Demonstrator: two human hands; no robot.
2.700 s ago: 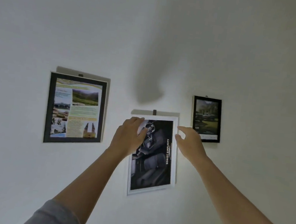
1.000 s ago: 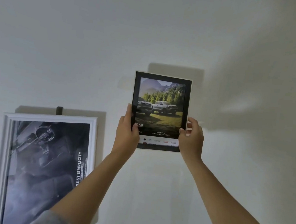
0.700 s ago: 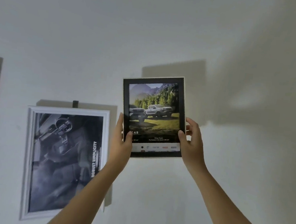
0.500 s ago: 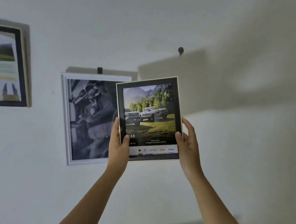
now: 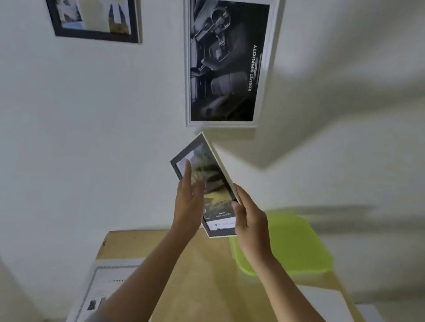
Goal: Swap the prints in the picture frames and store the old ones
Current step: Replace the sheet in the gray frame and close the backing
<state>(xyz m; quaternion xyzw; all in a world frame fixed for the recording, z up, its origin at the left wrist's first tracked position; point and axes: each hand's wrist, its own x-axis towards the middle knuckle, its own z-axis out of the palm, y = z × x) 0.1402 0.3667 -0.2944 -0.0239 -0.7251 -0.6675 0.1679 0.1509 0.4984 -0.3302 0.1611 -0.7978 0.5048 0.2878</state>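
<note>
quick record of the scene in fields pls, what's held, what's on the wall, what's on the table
held: small black frame, tilted, in both hands
left hand: fingers straight along its front
right hand: grips its right edge
wall: white frame, large black frame
table: green container, printed sheet

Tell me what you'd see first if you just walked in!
A small black frame, tilted at the centre: the right hand grips its edge, the left hand lies on its front. A white frame hangs above it; a bright green tub sits lower right.
</note>
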